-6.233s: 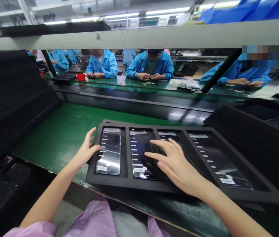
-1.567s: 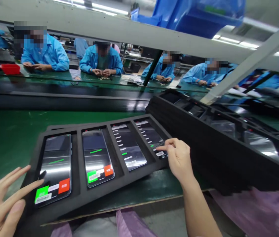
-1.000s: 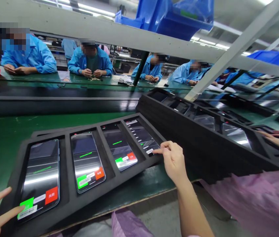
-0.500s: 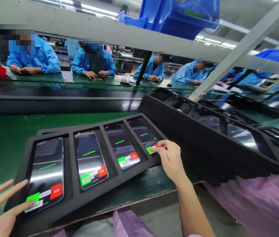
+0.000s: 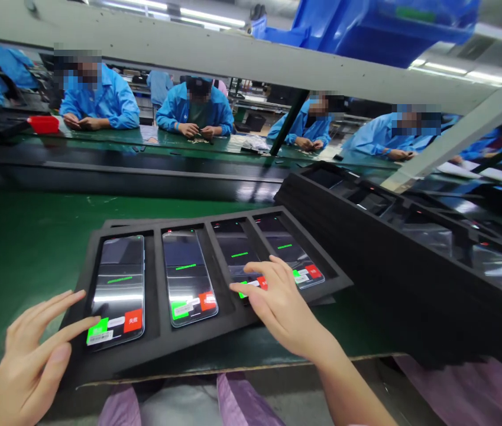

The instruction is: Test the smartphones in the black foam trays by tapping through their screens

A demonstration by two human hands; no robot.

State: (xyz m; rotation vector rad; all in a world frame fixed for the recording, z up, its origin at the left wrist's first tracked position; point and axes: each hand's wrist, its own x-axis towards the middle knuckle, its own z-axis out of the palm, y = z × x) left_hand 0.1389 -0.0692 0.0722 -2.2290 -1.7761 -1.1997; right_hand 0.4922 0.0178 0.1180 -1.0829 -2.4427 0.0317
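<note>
4 phones (image 5: 188, 254) in black tray (image 5: 155, 278) on desk (image 5: 24, 248), each w/ green & red btns (image 5: 133, 320). L hand (image 5: 33, 355) spread wide, index tip at leftmost phone (image 5: 117, 296); can't tell if touching. R hand (image 5: 284, 307) fingers loosely apart over 3rd phone's (image 5: 233, 236) near end. Tray stack (image 5: 357, 254) at right.

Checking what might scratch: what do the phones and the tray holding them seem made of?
Phones: probably glass fronts, glossy, since they mirror bright streaks. Tray: likely foam, matte black, since its thick walls show almost no shine.
</note>
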